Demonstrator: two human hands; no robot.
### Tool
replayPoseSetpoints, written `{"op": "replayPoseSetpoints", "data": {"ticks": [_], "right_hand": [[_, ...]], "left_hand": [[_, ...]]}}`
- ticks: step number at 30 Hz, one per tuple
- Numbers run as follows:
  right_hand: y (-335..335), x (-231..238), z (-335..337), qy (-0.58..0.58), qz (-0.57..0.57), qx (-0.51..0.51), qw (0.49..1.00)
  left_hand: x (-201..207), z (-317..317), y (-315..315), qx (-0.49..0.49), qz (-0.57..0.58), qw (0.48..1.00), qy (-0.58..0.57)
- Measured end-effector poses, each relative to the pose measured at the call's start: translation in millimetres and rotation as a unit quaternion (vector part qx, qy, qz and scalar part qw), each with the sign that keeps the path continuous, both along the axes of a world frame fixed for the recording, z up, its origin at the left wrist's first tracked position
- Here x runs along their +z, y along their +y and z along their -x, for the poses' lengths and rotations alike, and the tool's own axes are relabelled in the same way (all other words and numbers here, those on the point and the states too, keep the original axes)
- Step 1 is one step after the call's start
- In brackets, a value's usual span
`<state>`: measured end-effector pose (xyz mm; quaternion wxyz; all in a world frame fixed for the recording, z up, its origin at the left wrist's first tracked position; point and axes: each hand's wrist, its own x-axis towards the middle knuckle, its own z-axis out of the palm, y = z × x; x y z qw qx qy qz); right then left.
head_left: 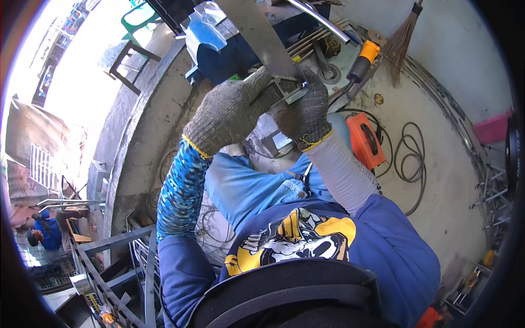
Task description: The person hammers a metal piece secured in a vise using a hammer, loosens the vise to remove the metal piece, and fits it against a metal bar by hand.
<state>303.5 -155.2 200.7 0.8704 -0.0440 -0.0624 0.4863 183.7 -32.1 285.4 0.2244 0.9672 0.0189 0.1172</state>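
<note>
Both my hands wear grey knitted gloves with yellow cuffs. My left hand [229,109] and my right hand [303,112] are raised together in front of me, closed on a small square metal frame piece [287,87]. A long flat grey metal bar [257,33] rises from the hands toward the top edge. My left forearm has a blue patterned sleeve, my right a white one. A tool with an orange and black handle [362,61] lies just right of my right hand.
An orange welding machine [365,141] stands on the concrete floor with coiled black cable [410,158] beside it. A broom [402,41] leans at the wall. Metal rods [314,41] lie at the top. A grey metal frame [115,257] is lower left; another person [44,235] is far left.
</note>
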Motion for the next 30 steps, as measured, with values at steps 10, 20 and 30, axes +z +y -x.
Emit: {"op": "replayPoseSetpoints", "data": {"ticks": [10, 20, 30], "right_hand": [[3.9, -6.1, -4.3, 0.062, -0.030, -0.049, 0.996], [-10.7, -21.6, -12.0, 0.028, -0.016, 0.027, 0.999], [3.3, 6.1, -2.9, 0.049, 0.087, -0.105, 0.989]], "left_hand": [[0.0, -10.9, -0.7, -0.012, -0.014, 1.000, 0.020], [-11.2, -16.9, 7.3, -0.075, -0.033, 0.997, -0.006], [14.1, -19.9, -1.1, -0.048, -0.020, 0.998, 0.027]]}}
